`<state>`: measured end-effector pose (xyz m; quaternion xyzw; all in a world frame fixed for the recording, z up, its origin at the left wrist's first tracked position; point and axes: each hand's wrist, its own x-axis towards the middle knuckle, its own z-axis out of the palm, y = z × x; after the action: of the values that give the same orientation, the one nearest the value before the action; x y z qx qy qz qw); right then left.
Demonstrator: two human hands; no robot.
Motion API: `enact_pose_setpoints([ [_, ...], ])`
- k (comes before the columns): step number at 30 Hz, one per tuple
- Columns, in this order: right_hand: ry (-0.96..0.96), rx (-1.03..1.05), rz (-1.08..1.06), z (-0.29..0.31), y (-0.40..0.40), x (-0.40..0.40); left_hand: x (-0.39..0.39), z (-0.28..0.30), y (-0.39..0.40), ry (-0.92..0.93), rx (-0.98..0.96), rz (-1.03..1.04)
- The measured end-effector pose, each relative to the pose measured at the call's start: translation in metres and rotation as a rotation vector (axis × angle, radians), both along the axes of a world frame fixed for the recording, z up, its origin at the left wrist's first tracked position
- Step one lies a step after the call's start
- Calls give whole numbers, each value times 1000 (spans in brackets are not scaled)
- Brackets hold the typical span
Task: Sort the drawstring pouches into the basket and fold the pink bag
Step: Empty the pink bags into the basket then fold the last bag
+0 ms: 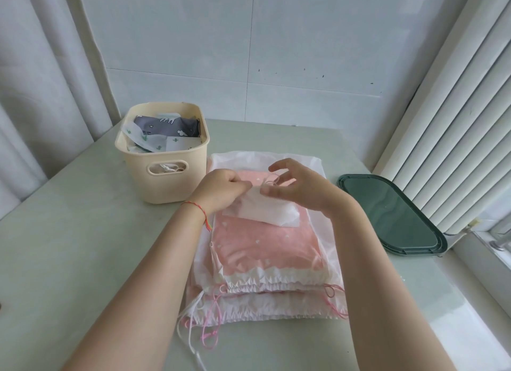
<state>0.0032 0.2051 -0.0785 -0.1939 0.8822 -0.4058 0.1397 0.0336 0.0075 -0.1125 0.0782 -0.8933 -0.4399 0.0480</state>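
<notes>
From the head view, our only one, we look down on a pale green table (83, 246) with our two bare arms reaching over a stack of pouches. Our left hand (221, 189) is curled, and its thumb and fingers appear to pinch the near-left edge of a small white pouch (269, 211) that lies on top of the pink bag (262, 246). Our right hand (298, 184) hovers just beside it with fingers spread and loosely bent, the thumb and forefinger tips close to a thin pink drawstring (272, 177) that loops up at the pouch's far end; whether they actually grip the cord we cannot tell. So the small pouch sits directly under and between both sets of fingertips, touching the left ones. The pink bag rests on larger white bags (265, 310) whose gathered mouths and loose cords trail toward us. The cream basket (163, 160) stands just left of the stack, already holding a grey printed pouch (168, 126) and white ones. A dark green lid (392, 213) lies well apart on the right. We judge the step in hand to be tidying this small pouch before it goes to the basket. To do it well, we should gather the loose cord into the fold so it cannot snag, keep the pouch flat as we lift, and avoid dragging the pink bag beneath.
</notes>
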Motion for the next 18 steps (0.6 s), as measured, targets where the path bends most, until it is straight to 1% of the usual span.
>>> enact_pose_setpoints([
  [3,15,137,101,-2,3,0,-2,-5,-1,-84,-32,-3],
  [7,57,200,96,-8,-2,-2,1,-3,0,-69,-22,-16],
  [9,61,205,85,-12,-5,-3,3,-1,-4,-126,-13,-111],
  [11,90,201,73,-15,-8,-5,6,1,-8,-211,-45,-228],
  [12,108,190,60,-18,-9,-6,6,0,-9,-232,-61,-247],
  [15,165,190,20,-24,-16,-7,3,-6,-8,-163,-108,-176],
  [18,244,292,5,-27,-20,-7,-2,-12,-5,-113,-216,-115],
])
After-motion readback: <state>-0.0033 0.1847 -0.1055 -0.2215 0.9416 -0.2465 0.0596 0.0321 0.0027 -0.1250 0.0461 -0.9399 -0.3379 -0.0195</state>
